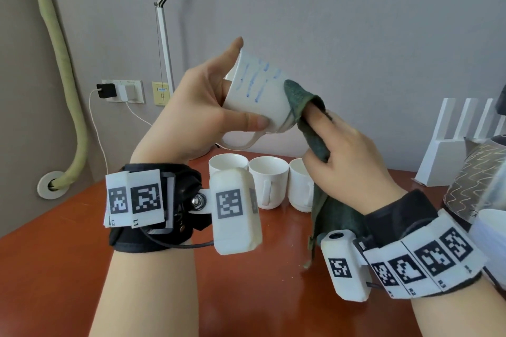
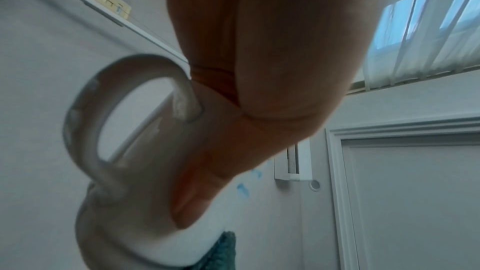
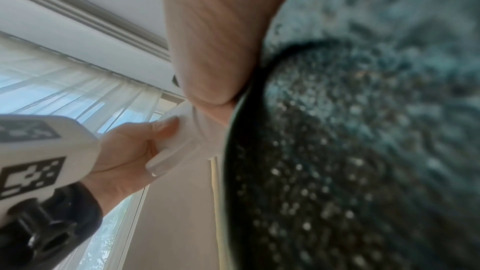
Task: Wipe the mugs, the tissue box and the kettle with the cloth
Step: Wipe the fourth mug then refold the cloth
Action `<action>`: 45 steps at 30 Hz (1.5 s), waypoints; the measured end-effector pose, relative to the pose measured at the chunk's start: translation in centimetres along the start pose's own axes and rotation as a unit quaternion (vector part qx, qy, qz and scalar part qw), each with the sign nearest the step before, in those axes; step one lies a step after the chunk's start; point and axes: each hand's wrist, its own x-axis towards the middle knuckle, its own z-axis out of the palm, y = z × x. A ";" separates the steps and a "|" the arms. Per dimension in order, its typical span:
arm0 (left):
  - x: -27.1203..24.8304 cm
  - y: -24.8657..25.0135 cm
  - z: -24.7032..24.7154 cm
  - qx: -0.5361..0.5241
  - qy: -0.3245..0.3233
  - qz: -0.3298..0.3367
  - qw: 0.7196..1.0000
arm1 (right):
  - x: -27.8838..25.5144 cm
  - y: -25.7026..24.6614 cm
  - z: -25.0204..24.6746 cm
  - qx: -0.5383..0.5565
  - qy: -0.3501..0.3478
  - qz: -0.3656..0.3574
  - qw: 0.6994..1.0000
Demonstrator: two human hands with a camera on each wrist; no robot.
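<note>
While our left hand point(image 1: 191, 120) grips it above the surface point(image 1: 68, 254), thumb on the wall and a finger inside the mouth, we log item one: a white mug point(image 1: 257, 96), tipped on its side, handle hanging downward, blue streaks across its upper wall. Left wrist view: handle loop and blue marks visible beside the thumb.

Item two: a dark green cloth point(image 1: 304, 107), pinched in our right hand point(image 1: 347, 161), draped over the extended fingers and pressed against the mug's base end; its free tail hangs down past the wrist. Right wrist view: cloth texture fills most of the frame, blurred.

Item three: three more white mugs point(image 1: 269, 186), upright in a row on the reddish-brown surface, close together, below the raised mug.

Item four: a patterned grey object with wavy lines point(image 1: 476, 180) at the right edge; we cannot tell what it is.

Item five: a white slotted rack point(image 1: 449, 150) against the wall, right rear.

Item six: a wall socket with a black charger point(image 1: 106, 90), white cable trailing.
</note>
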 end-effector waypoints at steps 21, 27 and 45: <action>0.2 -0.2 0.5 0.102 -0.022 -0.046 0.993 | 0.1 -2.0 -0.2 -0.055 -0.045 -0.032 0.997; 0.2 -0.2 0.3 0.116 -0.010 -0.054 0.992 | 0.3 -1.6 -1.4 -0.077 -0.066 0.022 0.995; 0.5 -0.8 0.3 0.081 0.045 -0.065 0.994 | 0.2 -2.9 -1.3 -0.082 -0.163 0.044 0.982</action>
